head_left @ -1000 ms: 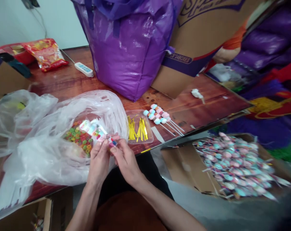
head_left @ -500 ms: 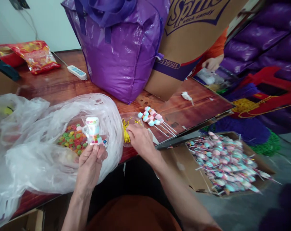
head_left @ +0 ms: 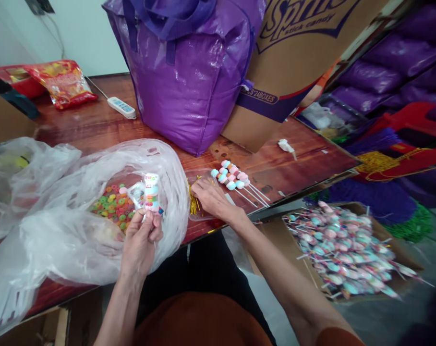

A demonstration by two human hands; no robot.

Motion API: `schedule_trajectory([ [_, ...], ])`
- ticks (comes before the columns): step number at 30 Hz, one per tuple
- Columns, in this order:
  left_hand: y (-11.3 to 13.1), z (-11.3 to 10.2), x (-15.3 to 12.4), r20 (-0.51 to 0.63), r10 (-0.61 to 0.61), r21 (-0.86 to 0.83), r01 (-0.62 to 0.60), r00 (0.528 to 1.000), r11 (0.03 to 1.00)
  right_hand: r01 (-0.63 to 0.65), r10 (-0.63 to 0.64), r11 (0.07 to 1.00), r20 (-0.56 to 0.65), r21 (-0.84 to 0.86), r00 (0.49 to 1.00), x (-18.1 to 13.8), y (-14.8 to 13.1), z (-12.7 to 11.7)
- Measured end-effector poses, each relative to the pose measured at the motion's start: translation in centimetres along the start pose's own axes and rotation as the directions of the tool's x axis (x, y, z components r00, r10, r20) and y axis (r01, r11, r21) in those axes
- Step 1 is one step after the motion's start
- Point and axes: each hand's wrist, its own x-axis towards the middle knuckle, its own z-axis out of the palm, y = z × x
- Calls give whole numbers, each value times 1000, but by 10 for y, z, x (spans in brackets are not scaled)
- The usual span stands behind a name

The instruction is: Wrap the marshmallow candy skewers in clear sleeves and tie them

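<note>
My left hand (head_left: 141,240) holds a wrapped candy stick (head_left: 151,193) upright by its lower end, in front of a clear plastic bag (head_left: 95,226) with colourful ring candies (head_left: 112,205) inside. My right hand (head_left: 211,198) rests on a small clear tray (head_left: 199,216) of gold twist ties (head_left: 193,202), fingers down among the ties. Just beyond that hand lie a few unwrapped marshmallow skewers (head_left: 234,179) on the wooden table (head_left: 300,154).
A big purple bag (head_left: 189,72) and a cardboard carton (head_left: 293,62) stand at the back of the table. A white power strip (head_left: 121,107) and a red snack bag (head_left: 61,81) lie far left. A floor box of wrapped candy sticks (head_left: 342,250) sits at right.
My right hand left the candy stick and moved right onto the twist-tie tray. My left hand now holds the stick alone and has turned it upright.
</note>
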Motion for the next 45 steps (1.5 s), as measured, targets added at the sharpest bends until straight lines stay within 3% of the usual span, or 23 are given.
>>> schedule_trajectory([
  [4,0,1,0,-18,6,0,-6,1000,1000,62,-63,998,47,18,997,0,0,-5],
  [15,-7,3,1,-93,65,62,-59,994,996,-164,170,979,-44,123,984,2,-2,-4],
  [21,-9,8,0,-128,123,112,-109,984,988,-36,32,967,20,253,999,-1,-3,0],
  [25,-9,8,-1,-105,136,119,-124,985,985,-92,104,952,-28,291,994,1,-5,10],
  [30,-7,8,-1,-98,130,97,-121,987,988,-176,251,910,-163,375,954,3,-4,3],
  [33,-7,10,-1,-94,129,81,-122,987,989,-178,326,842,-218,510,920,1,-4,-5],
  [45,-10,14,-1,-68,111,57,-107,991,993,-169,498,663,-260,730,827,4,-1,-2],
])
